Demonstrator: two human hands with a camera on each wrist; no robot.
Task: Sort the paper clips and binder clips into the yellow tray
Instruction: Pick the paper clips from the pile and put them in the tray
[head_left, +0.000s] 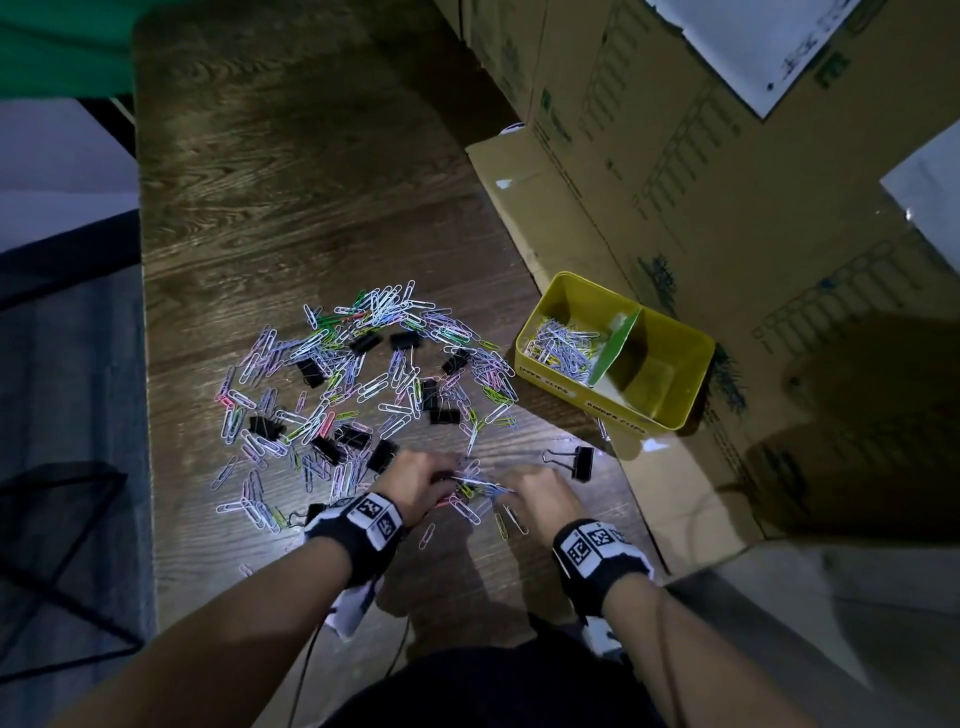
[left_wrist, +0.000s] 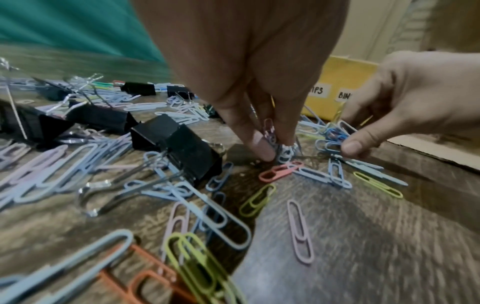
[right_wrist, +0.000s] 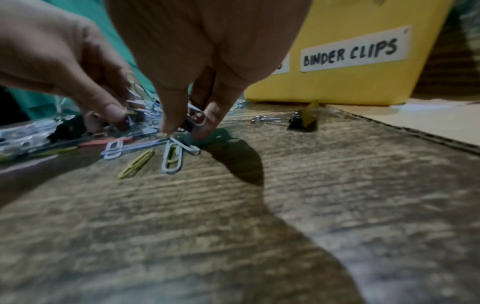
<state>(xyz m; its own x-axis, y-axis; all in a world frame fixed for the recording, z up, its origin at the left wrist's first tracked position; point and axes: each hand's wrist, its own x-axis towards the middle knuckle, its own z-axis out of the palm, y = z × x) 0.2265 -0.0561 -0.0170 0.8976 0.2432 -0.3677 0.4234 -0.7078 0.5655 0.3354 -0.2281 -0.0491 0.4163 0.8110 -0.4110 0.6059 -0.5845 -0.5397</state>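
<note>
Coloured paper clips (head_left: 363, 374) and black binder clips (head_left: 363, 343) lie mixed in a pile on the dark wooden table. At the pile's near edge, my left hand (head_left: 449, 475) pinches a small bunch of paper clips (left_wrist: 278, 148) between thumb and fingers, its tips (left_wrist: 275, 151) down on the table. Just to its right, my right hand (head_left: 506, 486) pinches a few blue and white paper clips (right_wrist: 196, 118). The yellow tray (head_left: 691, 338) stands at the right; its left compartment holds paper clips (head_left: 563, 345), and I see nothing in its right one.
One binder clip (head_left: 574, 461) lies apart between my right hand and the tray. Flattened cardboard (head_left: 545, 218) lies under the tray, and tall cardboard boxes (head_left: 727, 182) stand behind it. The table's left edge (head_left: 143, 364) drops to the floor.
</note>
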